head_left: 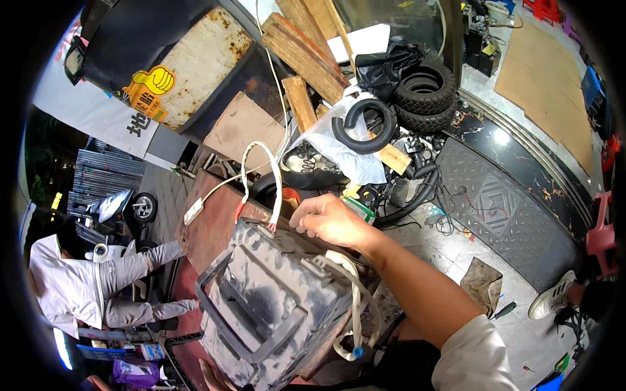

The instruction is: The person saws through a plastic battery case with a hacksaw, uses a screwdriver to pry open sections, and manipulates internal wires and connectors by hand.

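Note:
A dusty black battery case with a folding handle lies on a reddish-brown surface before me. A white-sleeved cable with red ends loops up from its far edge. My right hand is over that far edge, just right of the cable's end. Its fingers are bent and close together; whether anything is between them is hidden. Another pale cable with a blue tip hangs down the case's right side. At the lower edge, my left hand shows only in part, fingers extended beside the case.
Wooden planks, black tyres and a cut tyre ring are piled beyond the case. A ribbed black mat lies right. A person in pale clothes is at left; another person's shoe is at right.

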Tool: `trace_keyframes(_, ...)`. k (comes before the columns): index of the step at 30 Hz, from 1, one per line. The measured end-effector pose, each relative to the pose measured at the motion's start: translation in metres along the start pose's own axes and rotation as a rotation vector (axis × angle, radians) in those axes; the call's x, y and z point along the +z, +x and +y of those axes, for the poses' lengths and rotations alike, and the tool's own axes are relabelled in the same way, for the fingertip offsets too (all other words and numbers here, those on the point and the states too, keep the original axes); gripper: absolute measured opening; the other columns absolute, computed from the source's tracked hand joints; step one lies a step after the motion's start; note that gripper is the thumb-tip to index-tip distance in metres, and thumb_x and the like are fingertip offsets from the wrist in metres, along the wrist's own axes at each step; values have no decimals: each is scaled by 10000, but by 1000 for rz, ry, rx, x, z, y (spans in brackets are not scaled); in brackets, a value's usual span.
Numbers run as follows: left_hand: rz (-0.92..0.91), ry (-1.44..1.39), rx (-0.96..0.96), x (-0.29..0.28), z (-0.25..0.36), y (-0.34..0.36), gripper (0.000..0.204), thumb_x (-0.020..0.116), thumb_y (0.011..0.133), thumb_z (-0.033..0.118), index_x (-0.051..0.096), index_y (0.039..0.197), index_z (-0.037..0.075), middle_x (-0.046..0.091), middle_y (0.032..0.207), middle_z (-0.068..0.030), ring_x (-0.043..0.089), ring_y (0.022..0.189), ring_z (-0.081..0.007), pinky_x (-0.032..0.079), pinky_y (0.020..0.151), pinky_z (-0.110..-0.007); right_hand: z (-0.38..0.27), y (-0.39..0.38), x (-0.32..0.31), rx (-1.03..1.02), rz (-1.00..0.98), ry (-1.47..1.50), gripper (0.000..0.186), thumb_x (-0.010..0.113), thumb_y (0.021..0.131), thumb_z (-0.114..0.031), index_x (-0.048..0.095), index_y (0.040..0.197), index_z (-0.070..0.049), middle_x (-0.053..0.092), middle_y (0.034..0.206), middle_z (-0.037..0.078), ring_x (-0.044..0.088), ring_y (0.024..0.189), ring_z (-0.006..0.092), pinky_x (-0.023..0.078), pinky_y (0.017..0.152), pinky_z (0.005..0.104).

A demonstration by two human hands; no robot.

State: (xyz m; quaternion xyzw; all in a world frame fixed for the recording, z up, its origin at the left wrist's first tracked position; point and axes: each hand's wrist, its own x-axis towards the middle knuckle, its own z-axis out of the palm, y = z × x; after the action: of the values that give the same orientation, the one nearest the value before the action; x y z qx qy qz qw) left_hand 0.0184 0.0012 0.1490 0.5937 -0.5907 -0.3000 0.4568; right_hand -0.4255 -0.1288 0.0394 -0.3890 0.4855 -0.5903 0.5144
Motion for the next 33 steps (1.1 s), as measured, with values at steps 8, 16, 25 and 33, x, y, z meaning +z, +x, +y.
trace_keyframes(8,-34,-14,-372,-65,-58,-35,554,532,1078,432,528,1441,14,600,1351,-89,567,1135,-225,468,968,-390,18,5,-3,-49,-116,47,271,609,914,-72,799,1103,-32,786,946,144,715,801,186,558,770,338)
trace_keyframes(16,182,9,-360,-57,-45,-42,348,659,1039,416,618,1106,77,592,975,-23,550,920,-175,454,854,-362,-9,-12,-13,-109,-289,76,242,596,933,-11,772,1098,16,759,1038,138,714,944,191,552,854,333)
trace_keyframes(25,225,-198,-399,-147,-130,-33,448,721,999,433,622,1207,49,638,1052,-51,597,986,-221,493,925,-406,-7,-30,-3,-107,-226,192,193,634,904,-64,735,1033,37,747,879,120,694,808,162,546,744,343)
trace_keyframes(33,272,-127,-460,-47,-49,-40,504,742,993,428,616,1281,34,653,1085,-53,620,970,-237,524,896,-373,-4,-33,2,-80,-200,239,136,705,931,-65,726,1026,30,715,844,47,631,774,93,524,696,308)
